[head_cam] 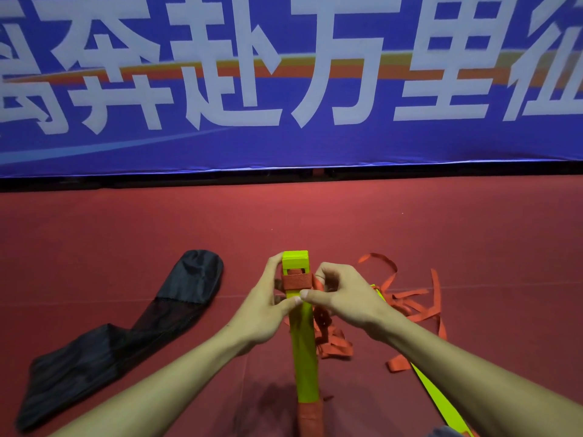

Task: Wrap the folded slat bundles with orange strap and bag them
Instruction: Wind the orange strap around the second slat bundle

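left hand (268, 307) grips slat bundle (303, 342); right hand (344, 298) pinches orange strap (298, 282); red floor (126, 222); blue banner (284, 146) behind

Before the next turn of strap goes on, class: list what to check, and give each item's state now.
1. Held steady: the left hand grips the bundle near its top. Ok.
2. Wrap flat: the strap lies flat round the bundle. Ok.
3. Strap held: the right hand pinches the strap beside the wrap. Ok.
4. Slack untangled: the heap of loose strap lies jumbled on the right. Not ok.
5. Bag ready: the bag lies on the left, but whether its mouth is open, cannot tell.
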A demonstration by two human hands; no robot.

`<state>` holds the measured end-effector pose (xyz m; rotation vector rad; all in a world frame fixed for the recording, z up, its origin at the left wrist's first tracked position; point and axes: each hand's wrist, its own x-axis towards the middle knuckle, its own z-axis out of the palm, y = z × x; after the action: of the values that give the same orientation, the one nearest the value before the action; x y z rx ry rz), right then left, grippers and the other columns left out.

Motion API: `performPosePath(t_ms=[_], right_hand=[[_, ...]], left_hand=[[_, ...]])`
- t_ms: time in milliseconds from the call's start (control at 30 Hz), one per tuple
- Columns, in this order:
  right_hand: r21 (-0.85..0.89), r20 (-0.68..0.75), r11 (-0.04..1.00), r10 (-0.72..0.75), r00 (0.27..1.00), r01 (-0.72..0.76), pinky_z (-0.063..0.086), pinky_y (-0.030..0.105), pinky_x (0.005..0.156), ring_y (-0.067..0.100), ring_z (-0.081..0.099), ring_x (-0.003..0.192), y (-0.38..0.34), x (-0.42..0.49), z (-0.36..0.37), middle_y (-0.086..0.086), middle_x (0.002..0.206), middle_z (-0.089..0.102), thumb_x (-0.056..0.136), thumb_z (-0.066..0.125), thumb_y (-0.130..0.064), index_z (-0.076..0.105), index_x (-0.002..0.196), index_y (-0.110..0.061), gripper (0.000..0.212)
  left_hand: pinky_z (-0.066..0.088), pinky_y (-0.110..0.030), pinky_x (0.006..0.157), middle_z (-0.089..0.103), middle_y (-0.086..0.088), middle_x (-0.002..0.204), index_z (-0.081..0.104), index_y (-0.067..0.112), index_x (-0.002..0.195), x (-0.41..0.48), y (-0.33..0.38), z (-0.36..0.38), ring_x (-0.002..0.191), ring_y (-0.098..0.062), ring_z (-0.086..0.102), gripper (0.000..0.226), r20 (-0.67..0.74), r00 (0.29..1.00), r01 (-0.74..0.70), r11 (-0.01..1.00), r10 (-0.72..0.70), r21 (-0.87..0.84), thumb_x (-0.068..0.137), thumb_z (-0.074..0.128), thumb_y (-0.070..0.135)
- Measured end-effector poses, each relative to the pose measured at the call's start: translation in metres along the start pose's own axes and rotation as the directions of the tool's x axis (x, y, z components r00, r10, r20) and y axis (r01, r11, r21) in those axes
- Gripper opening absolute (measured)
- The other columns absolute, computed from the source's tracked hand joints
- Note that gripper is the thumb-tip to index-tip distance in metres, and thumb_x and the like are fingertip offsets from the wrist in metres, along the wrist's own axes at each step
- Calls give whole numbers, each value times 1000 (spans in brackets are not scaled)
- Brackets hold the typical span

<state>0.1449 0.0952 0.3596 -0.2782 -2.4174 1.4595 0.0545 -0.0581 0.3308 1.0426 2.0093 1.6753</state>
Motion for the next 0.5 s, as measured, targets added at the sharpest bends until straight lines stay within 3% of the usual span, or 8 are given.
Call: performPosePath(t_ms=[133,267,433,500], right_hand=[[-112,-77,994,-5,997,-4,35,22,47,6,41,43,-3,-1,-2,-9,45,48,82,75,-25,43,60,-19,39],[-163,-85,986,-34,996,20,34,20,48,2,43,43,-2,-3,-2,-9,45,53,83,75,-29,44,62,-19,38],[-120,-69,992,-39,997,30,35,24,50,6,42,46,0,-3,-4,-6,49,54,82,76,-25,46,61,-18,37],[-100,-74,994,-51,996,44,33,26,51,7,39,48,-1,-3,-5,-6,50,50,81,77,-25,46,60,-18,38]], left_hand=[[58,-51,88,57,-19,122,39,53,133,-1,4,0,89,-30,68,79,26,999,22,997,-20,-71,90,64,-8],[59,-48,87,58,-10,130,34,60,140,0,7,-9,101,-39,69,106,125,992,32,996,-21,-81,80,65,-21],[59,-47,85,69,0,96,29,61,144,-2,12,-18,86,-19,67,110,238,971,21,998,-5,-66,79,71,-17],[59,-42,80,71,3,95,27,55,146,-4,16,-19,85,-16,68,109,237,972,4,998,9,-57,78,73,-16]])
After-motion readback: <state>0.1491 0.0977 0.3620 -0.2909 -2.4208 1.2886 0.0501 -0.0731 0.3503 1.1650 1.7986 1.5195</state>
